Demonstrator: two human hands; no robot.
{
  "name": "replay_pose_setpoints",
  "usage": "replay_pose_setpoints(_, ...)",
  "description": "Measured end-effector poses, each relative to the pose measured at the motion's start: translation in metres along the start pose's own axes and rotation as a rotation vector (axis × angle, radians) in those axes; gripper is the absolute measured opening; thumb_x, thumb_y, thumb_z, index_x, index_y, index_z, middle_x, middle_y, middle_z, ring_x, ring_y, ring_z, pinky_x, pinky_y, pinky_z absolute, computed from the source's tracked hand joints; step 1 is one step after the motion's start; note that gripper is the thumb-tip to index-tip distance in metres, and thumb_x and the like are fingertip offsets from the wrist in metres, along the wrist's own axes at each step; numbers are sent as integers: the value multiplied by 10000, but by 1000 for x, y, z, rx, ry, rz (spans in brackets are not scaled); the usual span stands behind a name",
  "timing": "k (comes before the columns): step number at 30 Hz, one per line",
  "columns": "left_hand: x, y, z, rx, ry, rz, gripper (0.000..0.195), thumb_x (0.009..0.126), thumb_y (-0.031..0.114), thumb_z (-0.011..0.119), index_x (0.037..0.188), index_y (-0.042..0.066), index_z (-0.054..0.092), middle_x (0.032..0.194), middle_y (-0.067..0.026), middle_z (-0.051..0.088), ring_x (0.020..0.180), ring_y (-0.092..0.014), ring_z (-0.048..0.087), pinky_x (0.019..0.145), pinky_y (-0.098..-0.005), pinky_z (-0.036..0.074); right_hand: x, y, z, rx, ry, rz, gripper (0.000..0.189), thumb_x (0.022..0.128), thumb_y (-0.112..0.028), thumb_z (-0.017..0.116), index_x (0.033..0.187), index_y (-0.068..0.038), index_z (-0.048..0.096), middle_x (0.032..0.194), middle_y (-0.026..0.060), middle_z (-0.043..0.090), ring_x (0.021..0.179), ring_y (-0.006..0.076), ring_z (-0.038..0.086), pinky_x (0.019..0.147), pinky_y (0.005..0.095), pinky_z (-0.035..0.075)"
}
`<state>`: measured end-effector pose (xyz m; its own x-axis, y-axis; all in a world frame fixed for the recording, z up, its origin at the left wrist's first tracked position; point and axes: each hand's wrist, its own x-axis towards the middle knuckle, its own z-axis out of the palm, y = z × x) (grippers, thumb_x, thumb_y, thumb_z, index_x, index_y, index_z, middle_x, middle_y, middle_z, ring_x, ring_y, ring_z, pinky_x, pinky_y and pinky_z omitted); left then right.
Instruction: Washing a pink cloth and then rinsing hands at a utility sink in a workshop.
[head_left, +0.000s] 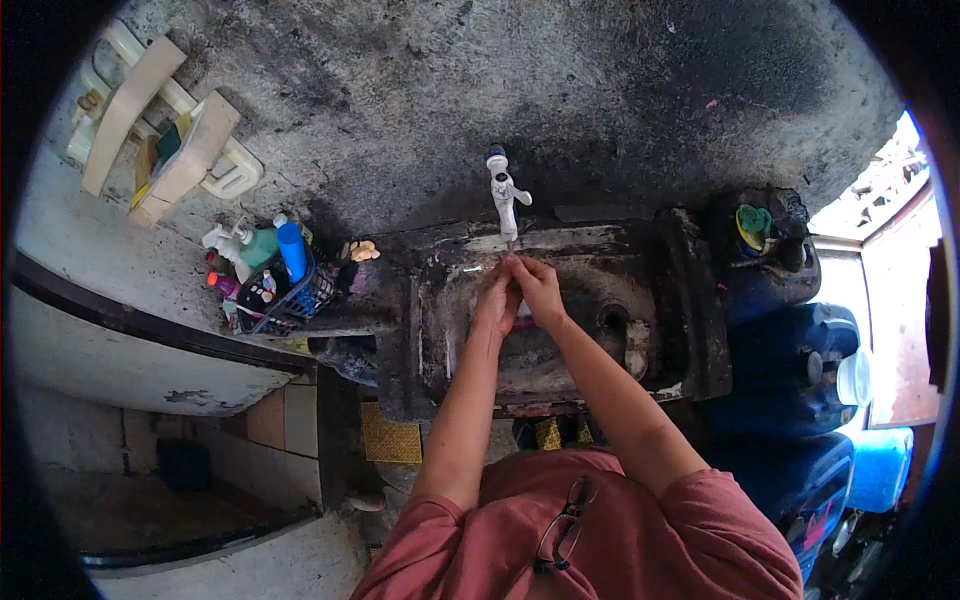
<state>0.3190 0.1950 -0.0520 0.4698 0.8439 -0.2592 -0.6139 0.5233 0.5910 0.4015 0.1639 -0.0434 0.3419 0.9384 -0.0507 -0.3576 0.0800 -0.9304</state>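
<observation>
My left hand and my right hand meet fingertip to fingertip just below the spout of a white faucet. The faucet comes out of the wall above a dark, worn sink. Both hands are over the basin. Whether something small is held between the fingertips is too small to tell. A drain hole shows to the right of my hands, with a pale worn piece beside it.
Left of the sink stands a dark plastic basket with several bottles, including a blue bottle. Pale pieces lie near it. Large blue containers line the right side. A cream shelf is at upper left, above a doorway.
</observation>
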Motion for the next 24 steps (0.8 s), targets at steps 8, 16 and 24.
replay_pose_setpoints(8,-5,4,-3,251,-57,63,201,852,226,560,986,76,575,844,-13,584,758,-119,555,671,-257,448,12,-14,-2,275,62,304,242,863,-265,540,803,-38,600,631,-30,513,555,62,448,487,214,348)
replay_pose_setpoints(16,-4,13,3,104,-21,-135,375,829,385,556,1065,94,555,996,15,563,955,-149,501,856,-343,373,15,0,-25,266,111,134,275,857,-246,546,930,8,620,853,40,618,721,115,560,671,228,425)
replay_pose_setpoints(24,0,11,-25,-192,-264,-221,529,894,487,305,1172,84,506,1139,-19,534,1058,-179,463,923,-377,315,4,-17,-20,76,134,107,143,798,-118,621,797,23,642,692,55,625,602,106,551,566,238,419)
